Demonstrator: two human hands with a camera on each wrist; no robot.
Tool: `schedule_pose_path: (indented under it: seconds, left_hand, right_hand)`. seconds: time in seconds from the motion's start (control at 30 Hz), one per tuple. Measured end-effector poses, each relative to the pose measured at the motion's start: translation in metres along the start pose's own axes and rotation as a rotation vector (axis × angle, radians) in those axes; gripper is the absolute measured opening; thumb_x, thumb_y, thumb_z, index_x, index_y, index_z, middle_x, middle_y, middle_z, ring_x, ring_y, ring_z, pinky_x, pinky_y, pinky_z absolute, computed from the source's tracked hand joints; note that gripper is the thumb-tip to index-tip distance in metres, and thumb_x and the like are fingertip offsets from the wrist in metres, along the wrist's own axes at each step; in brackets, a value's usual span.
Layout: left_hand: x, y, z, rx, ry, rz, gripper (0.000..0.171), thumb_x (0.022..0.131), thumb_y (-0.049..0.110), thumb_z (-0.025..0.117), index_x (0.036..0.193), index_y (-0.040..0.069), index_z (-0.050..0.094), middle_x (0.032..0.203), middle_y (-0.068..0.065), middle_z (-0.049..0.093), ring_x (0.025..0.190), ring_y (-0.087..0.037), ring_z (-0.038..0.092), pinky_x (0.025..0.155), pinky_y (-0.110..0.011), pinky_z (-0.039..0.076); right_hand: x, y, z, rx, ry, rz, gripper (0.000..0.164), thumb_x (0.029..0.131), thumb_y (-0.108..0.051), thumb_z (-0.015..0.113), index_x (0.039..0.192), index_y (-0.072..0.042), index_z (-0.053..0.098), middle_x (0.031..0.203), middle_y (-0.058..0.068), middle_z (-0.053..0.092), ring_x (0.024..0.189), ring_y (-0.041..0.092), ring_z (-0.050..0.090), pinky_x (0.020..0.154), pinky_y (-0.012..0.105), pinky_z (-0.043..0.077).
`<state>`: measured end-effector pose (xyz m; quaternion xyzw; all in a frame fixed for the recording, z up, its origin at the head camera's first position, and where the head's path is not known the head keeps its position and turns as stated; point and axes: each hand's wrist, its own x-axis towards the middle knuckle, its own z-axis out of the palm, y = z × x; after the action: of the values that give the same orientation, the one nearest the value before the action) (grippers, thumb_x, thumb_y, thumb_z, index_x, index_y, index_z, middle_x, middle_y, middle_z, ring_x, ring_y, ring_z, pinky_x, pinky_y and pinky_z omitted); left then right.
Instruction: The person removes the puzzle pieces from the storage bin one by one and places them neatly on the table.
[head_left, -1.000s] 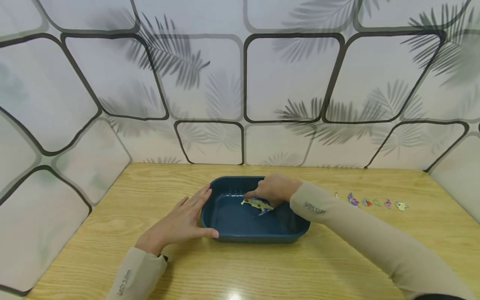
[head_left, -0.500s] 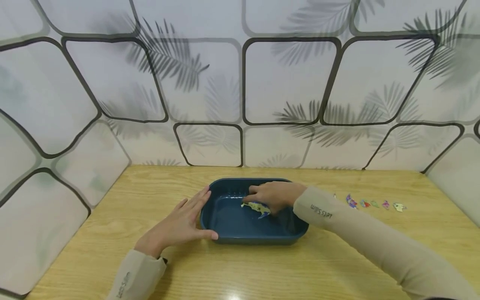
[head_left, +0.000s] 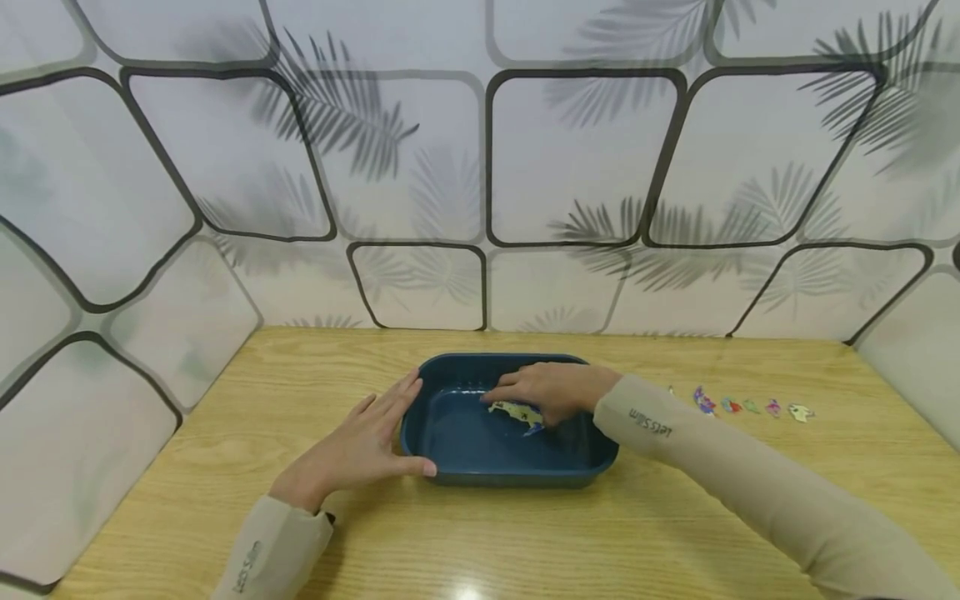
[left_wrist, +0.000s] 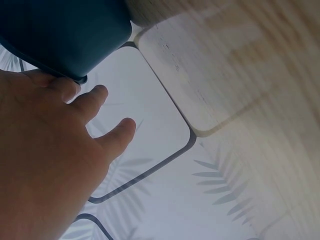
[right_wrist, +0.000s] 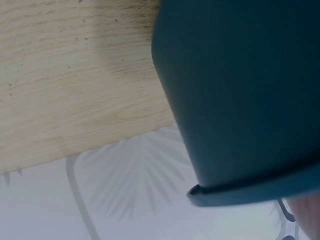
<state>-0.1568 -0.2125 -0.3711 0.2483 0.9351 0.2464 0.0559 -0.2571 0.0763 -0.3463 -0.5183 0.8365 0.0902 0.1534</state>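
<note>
Left hand (head_left: 352, 450) flat on the worktop (head_left: 225, 467), at 9 o'clock of the dark blue tub (head_left: 450, 479). Fingers (head_left: 390, 404) straight and a little spread, laid along the tub's left wall, thumb tip against the near left corner; nothing held. Same seen from the left wrist view: hand (left_wrist: 45, 165) open, fingers (left_wrist: 117, 135) apart, uppermost fingertip touching the tub's rim (left_wrist: 75, 77).

Right hand (head_left: 551, 392) reaching over the tub's far right rim, down inside it, at about 1 o'clock of the tub's middle. Fingers (head_left: 510, 392) curled over a small flat figure (head_left: 516, 412), pale yellow with a bit of blue, lying in the tub just right of centre. Fingertips on or around its right end; whether pinching or merely pressing, cannot tell. Right wrist view filled by the tub's outer wall (right_wrist: 240, 100) and rim, with wood grain beside it; hand itself barely visible there.

Row of small coloured pieces (head_left: 750, 407) on the worktop at 3 o'clock of the tub, well apart from it, lying side by side. Beige sleeves on both arms, small lettering on each. Patterned panels (head_left: 570, 158) with leaf shadows around the worktop at 9, 12 and 3 o'clock.
</note>
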Motion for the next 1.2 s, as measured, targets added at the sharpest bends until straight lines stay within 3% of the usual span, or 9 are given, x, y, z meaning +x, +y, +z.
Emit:
schedule_pose_path:
  seconds: [0.17,0.3,0.6,0.73,0.9,1.2]
  left_hand:
    - [0.0,-0.001,0.0,-0.007,0.002,0.004,0.114,0.086,0.064,0.071,0.16,-0.005,0.018,0.168,-0.018,0.009,0.151,-0.04,0.017,0.116,-0.069,0.011]
    - [0.0,-0.002,0.0,-0.005,0.0,-0.005,0.114,0.085,0.063,0.072,0.16,-0.003,0.017,0.169,-0.016,0.008,0.151,-0.039,0.018,0.116,-0.068,0.012]
    - [0.001,-0.001,0.0,-0.014,-0.015,-0.011,0.115,0.085,0.062,0.073,0.161,-0.002,0.015,0.169,-0.015,0.007,0.15,-0.04,0.02,0.115,-0.069,0.015]
    - [0.0,-0.001,0.0,-0.02,-0.013,-0.016,0.114,0.085,0.061,0.074,0.161,-0.002,0.015,0.169,-0.015,0.007,0.15,-0.041,0.021,0.115,-0.069,0.016]
    - [-0.001,-0.001,0.0,-0.021,-0.015,-0.023,0.114,0.085,0.061,0.074,0.161,-0.001,0.014,0.169,-0.015,0.007,0.15,-0.04,0.023,0.115,-0.069,0.016]
    - [0.0,0.0,0.0,-0.032,-0.016,-0.027,0.115,0.086,0.06,0.074,0.161,-0.001,0.014,0.169,-0.015,0.006,0.15,-0.038,0.024,0.115,-0.068,0.017]
  right_hand:
    - [-0.001,0.0,0.0,0.022,-0.021,0.014,0.086,0.086,0.005,0.078,0.158,-0.021,0.038,0.149,0.009,0.048,0.128,0.028,0.054,0.095,0.039,0.05]
    - [-0.006,0.001,0.001,-0.002,0.001,-0.023,0.085,0.085,0.008,0.077,0.157,-0.019,0.038,0.149,0.009,0.048,0.127,0.029,0.054,0.096,0.041,0.05]
    - [-0.013,0.008,0.006,0.03,0.06,-0.053,0.082,0.085,0.014,0.072,0.156,-0.012,0.04,0.144,0.011,0.053,0.119,0.028,0.06,0.081,0.035,0.052]
    - [-0.01,0.008,0.005,0.04,0.052,-0.03,0.081,0.085,0.001,0.08,0.155,-0.011,0.04,0.139,0.012,0.053,0.102,0.02,0.062,0.082,0.035,0.053]
    - [-0.009,0.007,0.008,0.072,0.049,-0.009,0.078,0.084,-0.007,0.082,0.152,-0.009,0.042,0.131,0.012,0.053,0.074,0.012,0.053,0.07,0.03,0.051]
    - [-0.011,0.006,0.013,-0.001,0.118,-0.026,0.072,0.086,-0.009,0.079,0.148,-0.004,0.045,0.12,0.013,0.051,0.06,0.009,0.044,0.061,0.026,0.047]
